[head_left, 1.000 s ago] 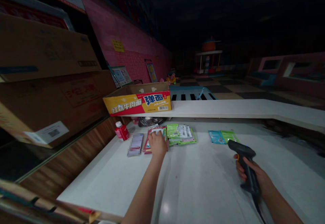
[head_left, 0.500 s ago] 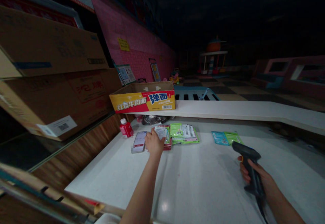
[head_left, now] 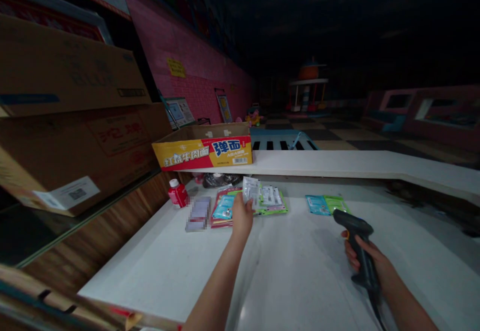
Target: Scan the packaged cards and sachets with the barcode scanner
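Observation:
My left hand (head_left: 243, 215) pinches a small silvery-white packet (head_left: 251, 191) and holds it up over the pile. Beneath and left of that hand lies a stack of packets, a blue one (head_left: 224, 208) on top of red ones. Green and white packets (head_left: 273, 198) lie just to the right. My right hand (head_left: 365, 258) is wrapped round the grip of a black barcode scanner (head_left: 360, 241), whose head points away from me and to the left. Just beyond the scanner head, a blue and green packet pair (head_left: 326, 204) lies flat on the white counter (head_left: 300, 261).
A phone (head_left: 198, 213) and a red bottle with a white cap (head_left: 177, 193) are on the left. An open yellow and red carton (head_left: 202, 146) sits on the raised ledge (head_left: 337, 163). Large cardboard boxes (head_left: 75, 141) are stacked at far left.
My left hand has lifted a packet off the left stack and moved right, uncovering the blue packet. My right hand still holds the scanner. The view has shifted slightly.

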Demonstrator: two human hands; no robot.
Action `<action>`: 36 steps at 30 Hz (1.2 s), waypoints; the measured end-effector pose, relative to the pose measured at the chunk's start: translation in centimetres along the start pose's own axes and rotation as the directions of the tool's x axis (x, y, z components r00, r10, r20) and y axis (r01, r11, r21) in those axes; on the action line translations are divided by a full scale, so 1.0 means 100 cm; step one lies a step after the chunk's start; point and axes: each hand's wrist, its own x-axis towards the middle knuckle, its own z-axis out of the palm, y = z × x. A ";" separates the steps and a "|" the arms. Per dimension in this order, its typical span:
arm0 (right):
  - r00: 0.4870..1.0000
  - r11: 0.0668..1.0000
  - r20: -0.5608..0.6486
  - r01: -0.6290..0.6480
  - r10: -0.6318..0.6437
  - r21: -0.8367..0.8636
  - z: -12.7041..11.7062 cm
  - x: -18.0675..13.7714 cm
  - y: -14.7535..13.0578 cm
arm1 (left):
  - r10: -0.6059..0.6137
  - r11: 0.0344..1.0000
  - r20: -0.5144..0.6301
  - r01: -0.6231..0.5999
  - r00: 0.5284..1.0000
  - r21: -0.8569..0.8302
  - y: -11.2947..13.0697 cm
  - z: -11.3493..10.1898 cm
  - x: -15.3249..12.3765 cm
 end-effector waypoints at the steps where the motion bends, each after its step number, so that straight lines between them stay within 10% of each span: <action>1: 1.000 1.000 0.006 0.001 -0.001 -0.003 0.000 0.000 0.000 | -0.048 0.985 0.054 0.056 0.997 -0.160 -0.001 0.015 -0.007; 5: 0.999 1.000 0.037 0.011 -0.011 -0.011 0.004 0.000 -0.001 | -0.159 0.807 0.297 0.297 0.942 -0.510 0.000 0.077 -0.038; 11: 0.998 0.995 0.061 0.007 -0.001 -0.097 0.014 -0.003 -0.005 | -0.116 0.816 0.393 0.313 0.912 -0.485 0.000 0.124 -0.057; 21: 0.996 0.911 0.074 -0.023 0.059 -0.412 0.018 -0.014 -0.007 | 0.033 0.959 0.254 0.041 0.967 -0.280 -0.022 0.126 -0.056; 36: 0.991 0.847 0.089 -0.041 0.103 -0.529 0.023 -0.029 -0.017 | 0.015 0.968 0.226 0.043 0.974 -0.249 -0.018 0.126 -0.058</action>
